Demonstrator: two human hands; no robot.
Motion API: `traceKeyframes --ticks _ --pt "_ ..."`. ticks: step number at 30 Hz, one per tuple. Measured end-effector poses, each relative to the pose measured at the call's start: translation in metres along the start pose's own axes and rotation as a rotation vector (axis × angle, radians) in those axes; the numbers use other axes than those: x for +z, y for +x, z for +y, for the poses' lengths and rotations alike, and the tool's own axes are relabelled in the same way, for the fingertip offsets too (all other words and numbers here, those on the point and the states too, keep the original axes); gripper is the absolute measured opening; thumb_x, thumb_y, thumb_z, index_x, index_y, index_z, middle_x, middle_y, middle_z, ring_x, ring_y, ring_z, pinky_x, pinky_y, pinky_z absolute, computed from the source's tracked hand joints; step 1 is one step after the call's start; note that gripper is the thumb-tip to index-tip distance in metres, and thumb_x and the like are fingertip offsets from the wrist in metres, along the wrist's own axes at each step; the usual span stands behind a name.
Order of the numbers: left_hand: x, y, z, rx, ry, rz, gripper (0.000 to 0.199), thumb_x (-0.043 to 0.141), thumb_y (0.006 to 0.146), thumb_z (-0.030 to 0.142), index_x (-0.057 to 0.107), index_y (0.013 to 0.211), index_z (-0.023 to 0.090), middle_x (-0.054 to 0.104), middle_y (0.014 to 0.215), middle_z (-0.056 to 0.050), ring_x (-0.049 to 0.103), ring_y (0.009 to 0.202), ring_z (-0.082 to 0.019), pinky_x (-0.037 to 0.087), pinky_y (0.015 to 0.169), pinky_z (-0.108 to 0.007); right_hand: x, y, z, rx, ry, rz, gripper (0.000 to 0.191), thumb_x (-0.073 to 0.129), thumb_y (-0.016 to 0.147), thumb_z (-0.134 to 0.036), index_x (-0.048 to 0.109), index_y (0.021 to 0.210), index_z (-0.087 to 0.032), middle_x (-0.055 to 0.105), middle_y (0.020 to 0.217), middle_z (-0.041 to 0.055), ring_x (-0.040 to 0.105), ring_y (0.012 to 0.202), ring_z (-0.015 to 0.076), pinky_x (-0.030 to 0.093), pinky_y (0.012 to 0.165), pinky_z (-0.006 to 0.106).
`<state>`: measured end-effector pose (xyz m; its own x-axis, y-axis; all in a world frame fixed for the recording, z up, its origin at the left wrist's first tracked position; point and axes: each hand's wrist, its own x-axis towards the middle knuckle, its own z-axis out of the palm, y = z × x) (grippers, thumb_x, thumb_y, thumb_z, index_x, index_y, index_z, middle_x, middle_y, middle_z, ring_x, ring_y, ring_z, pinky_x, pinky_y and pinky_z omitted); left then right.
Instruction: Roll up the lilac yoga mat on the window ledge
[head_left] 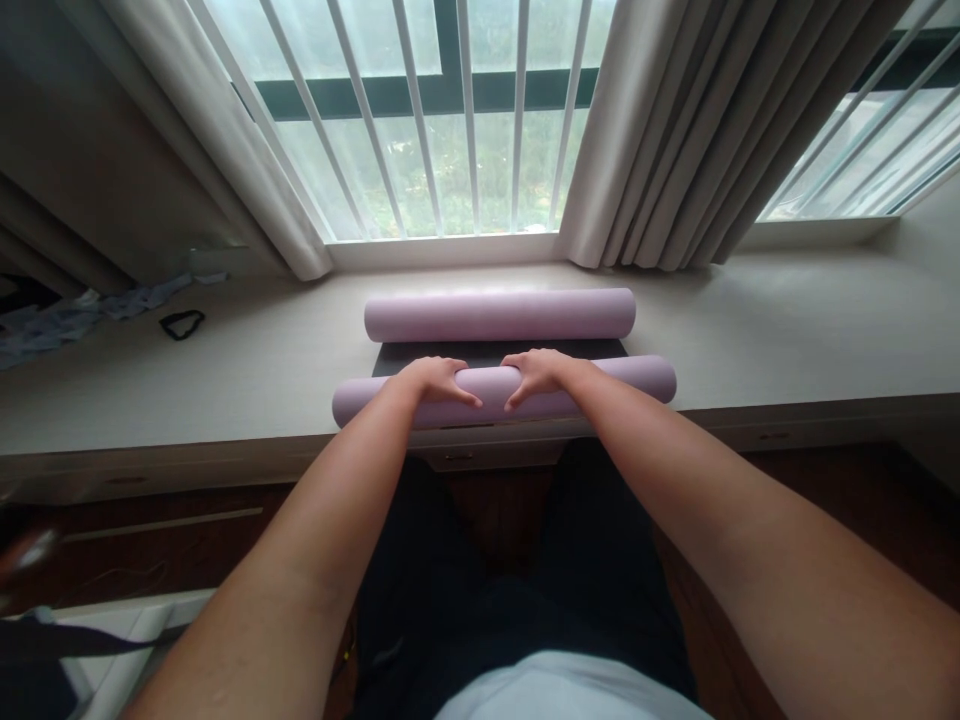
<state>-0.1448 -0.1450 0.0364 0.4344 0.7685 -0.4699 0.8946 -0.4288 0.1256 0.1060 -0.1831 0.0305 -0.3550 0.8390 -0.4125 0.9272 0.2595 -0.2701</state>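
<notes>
A yoga mat lies on the long pale counter beneath the window, rolled up from both ends. Its near pink roll point(489, 392) runs along the counter's front edge. Behind that is the far pink roll point(499, 315), parallel to it, and a flat dark grey strip point(480, 353) shows between the two. My left hand point(441, 380) grips the near roll left of its middle, thumb on the near side and fingers over the top. Mirroring it, my right hand point(538, 374) holds the same roll a little further right. The fingertips of both hands are partly hidden behind the roll.
The pale counter point(810, 330) stretches to both sides. A black band point(181, 324) and crumpled whitish material point(97, 310) lie on its left. Grey curtains point(652, 130) flank the barred window point(450, 150). A white frame point(142, 630) stands at lower left.
</notes>
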Motion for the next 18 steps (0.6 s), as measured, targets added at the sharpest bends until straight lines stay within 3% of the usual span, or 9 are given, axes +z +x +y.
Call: traceKeyframes --ticks 5,11,18 --pt "0.0 0.013 -0.009 0.056 -0.046 -0.024 0.099 0.068 0.057 0.096 0.066 0.137 0.037 0.069 0.138 -0.004 0.066 0.12 -0.035 0.054 0.095 -0.038 -0.003 0.007 0.006 -0.006 0.067 -0.031 0.097 0.082 0.057 -0.081 0.06 0.142 -0.039 0.067 0.139 0.0038 0.067 0.12 0.0346 0.056 0.093 0.041" --pt "0.0 0.023 -0.018 0.102 -0.104 0.055 0.095 0.072 0.059 0.091 0.066 0.136 0.035 0.072 0.129 -0.003 0.067 0.116 -0.031 0.054 0.093 -0.034 -0.007 0.016 0.015 -0.042 0.161 -0.028 0.097 0.084 0.06 -0.077 0.058 0.147 -0.041 0.062 0.147 0.001 0.064 0.126 0.0327 0.055 0.098 0.039" --pt "0.001 0.029 -0.021 0.134 -0.128 0.046 0.091 0.072 0.061 0.09 0.069 0.132 0.032 0.071 0.132 -0.004 0.067 0.116 -0.031 0.054 0.093 -0.034 -0.007 0.02 0.018 -0.045 0.152 -0.024 0.093 0.083 0.06 -0.078 0.061 0.142 -0.04 0.065 0.143 0.0006 0.065 0.124 0.0313 0.055 0.098 0.037"
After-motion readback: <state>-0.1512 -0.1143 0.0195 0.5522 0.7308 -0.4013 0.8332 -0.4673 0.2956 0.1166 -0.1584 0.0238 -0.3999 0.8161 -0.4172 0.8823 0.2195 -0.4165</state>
